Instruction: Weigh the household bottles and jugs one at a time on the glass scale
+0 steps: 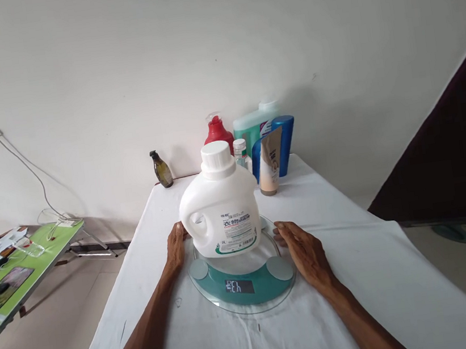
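A white detergent jug with a white cap stands upright on a round glass scale whose display is lit. My left hand rests at the scale's left rim, fingertips next to the jug's handle side. At the scale's right rim lies my right hand, flat on the white cloth with fingers touching the glass edge. Neither hand holds anything.
The white-covered table carries bottles at its far end: a small dark bottle, a red spray bottle, a teal jug, a blue bottle, a tan tube. A green folding table stands left.
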### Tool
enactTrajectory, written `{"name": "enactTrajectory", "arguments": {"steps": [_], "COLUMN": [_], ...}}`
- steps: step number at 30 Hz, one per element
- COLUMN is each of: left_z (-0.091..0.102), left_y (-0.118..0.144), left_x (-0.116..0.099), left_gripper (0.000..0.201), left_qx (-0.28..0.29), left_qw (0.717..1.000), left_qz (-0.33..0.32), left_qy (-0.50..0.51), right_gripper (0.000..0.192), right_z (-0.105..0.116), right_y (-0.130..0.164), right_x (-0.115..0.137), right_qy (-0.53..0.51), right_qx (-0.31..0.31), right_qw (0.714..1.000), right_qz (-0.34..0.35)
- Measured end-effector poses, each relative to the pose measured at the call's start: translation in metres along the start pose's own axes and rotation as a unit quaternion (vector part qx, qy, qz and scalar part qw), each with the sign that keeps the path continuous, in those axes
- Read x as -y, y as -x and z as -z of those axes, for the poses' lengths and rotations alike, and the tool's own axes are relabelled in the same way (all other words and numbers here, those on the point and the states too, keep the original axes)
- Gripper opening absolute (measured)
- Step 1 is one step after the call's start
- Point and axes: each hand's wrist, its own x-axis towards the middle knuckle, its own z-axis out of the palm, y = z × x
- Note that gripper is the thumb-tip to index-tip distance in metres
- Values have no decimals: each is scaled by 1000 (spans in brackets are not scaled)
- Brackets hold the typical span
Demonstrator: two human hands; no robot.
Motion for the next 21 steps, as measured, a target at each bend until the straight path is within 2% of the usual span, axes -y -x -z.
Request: {"name": "enactTrajectory", "arguments": {"steps": [6, 15, 18, 21], "left_z": [3, 4, 12, 21], "left_y": [0, -1, -4, -6], "left_x": [6, 4, -6, -32], "left_gripper": [82, 91, 92, 89], "left_qx": [-27, -42, -71, -105], "left_qw": [996, 993, 991, 988], "left_qz": [39, 62, 61, 7], "left_qy": [77, 90, 100, 115], "right_gripper": [50, 55, 56, 58], "right_z": [2, -1, -1, -2], "right_y": [1, -1, 0, 0], "right_x": [3, -2, -3, -4], "right_qy": [1, -15, -22, -25], "right_qx": [14, 10, 4, 2], "right_qw": [1000, 1000, 1000, 999], "right_qz": [0, -21, -21, -20]}}
